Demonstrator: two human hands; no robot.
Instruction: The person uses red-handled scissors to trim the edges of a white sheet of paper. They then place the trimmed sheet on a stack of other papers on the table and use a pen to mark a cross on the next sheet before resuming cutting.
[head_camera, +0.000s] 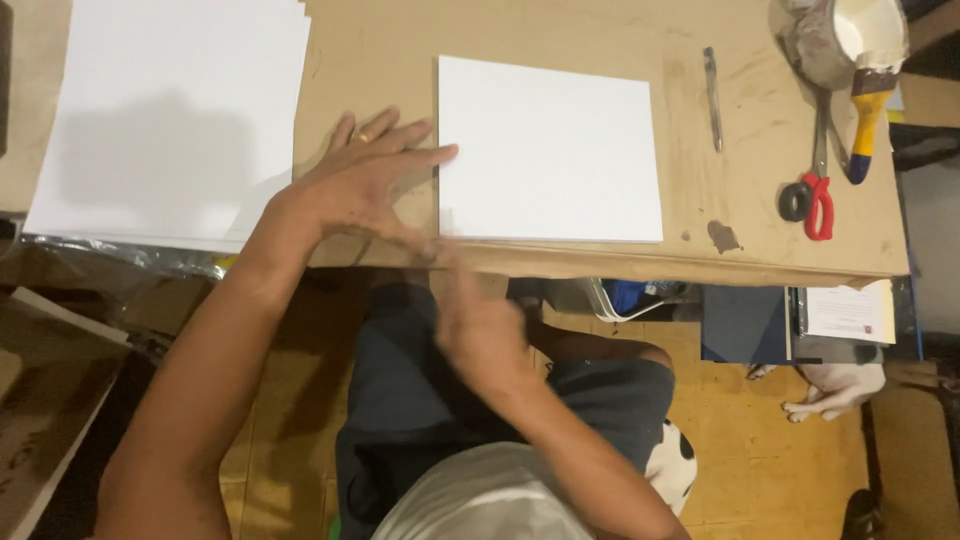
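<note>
Right hand (478, 318) is seen nearest the camera, blurred, below the table edge over the lap; whether its fingers are spread or curled cannot be told, and nothing is seen gripped. Left hand (365, 180) is laid flat on the brown paper-covered table (700, 250), fingers spread and released, index fingertip touching the left edge of the white square board (550, 148). Board lies flat, near the table's front edge. A stack of larger white sheets (170, 120) is placed to the left, well apart. A pen (712, 98) is set right of the board. Further right: red-handled scissors (812, 195), a paintbrush (868, 125) and a glue pot (845, 40).
</note>
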